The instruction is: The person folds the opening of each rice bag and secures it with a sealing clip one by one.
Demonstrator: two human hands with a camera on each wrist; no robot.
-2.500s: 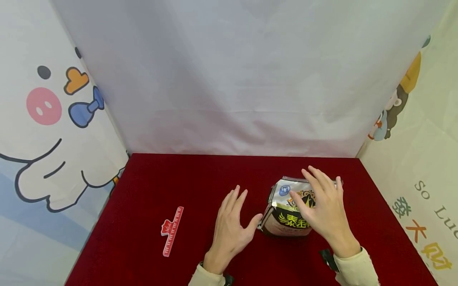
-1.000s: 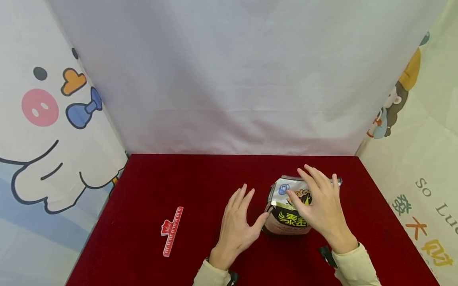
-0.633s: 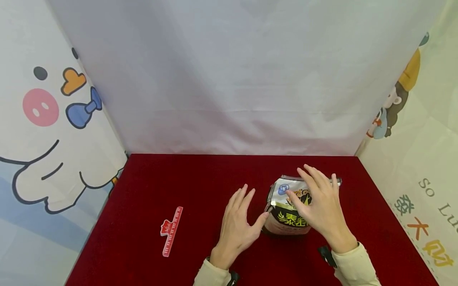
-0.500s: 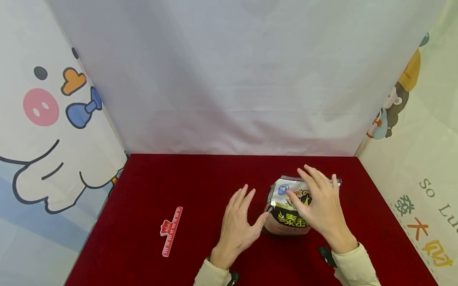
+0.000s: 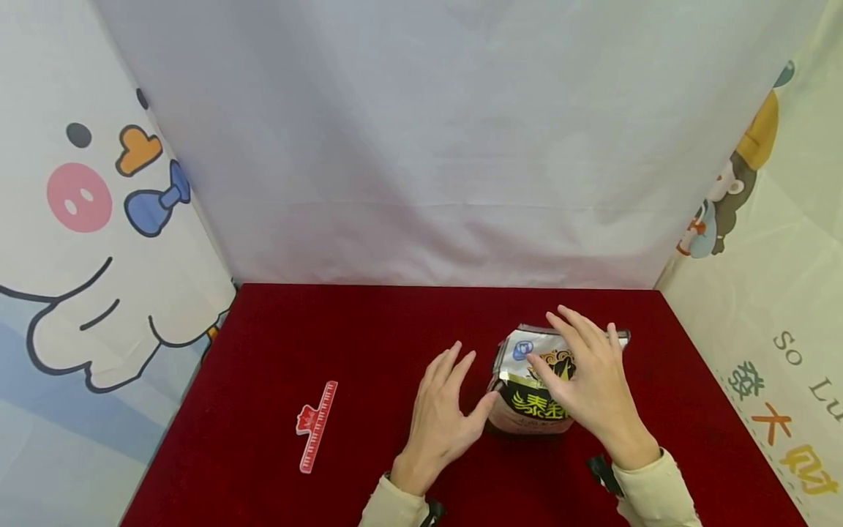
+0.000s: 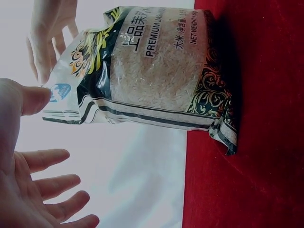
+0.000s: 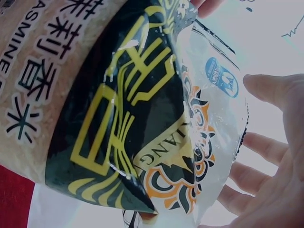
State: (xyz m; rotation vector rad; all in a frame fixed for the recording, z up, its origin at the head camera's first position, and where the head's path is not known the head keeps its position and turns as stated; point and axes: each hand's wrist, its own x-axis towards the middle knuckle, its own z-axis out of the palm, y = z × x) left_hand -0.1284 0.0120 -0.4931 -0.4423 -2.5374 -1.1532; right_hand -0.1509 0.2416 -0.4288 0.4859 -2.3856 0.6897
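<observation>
A clear-fronted bag of rice (image 5: 536, 406) with a black and white top stands on the red-covered table, right of the middle. To its left is my left hand (image 5: 443, 421), fingers spread and thumb toward the bag's side edge. My right hand (image 5: 593, 384) hovers over the right part of the bag with fingers apart, hiding some of its print. In the right wrist view its fingers (image 7: 266, 147) lie behind the bag's white top (image 7: 221, 118), thumb in front. The left wrist view shows the left thumb (image 6: 35, 99) overlapping the top corner, other fingers extended.
A red clip with a long striped edge (image 5: 316, 427) lies on the left of the red tablecloth (image 5: 369, 329). A plain white cloth (image 5: 448, 146) rises behind the table, with printed cartoon cloths (image 5: 79, 293) at both sides.
Over the earlier frames my left hand has shifted a little right, closer to the rice bag. My right hand has barely moved, while bag and clip stay in place.
</observation>
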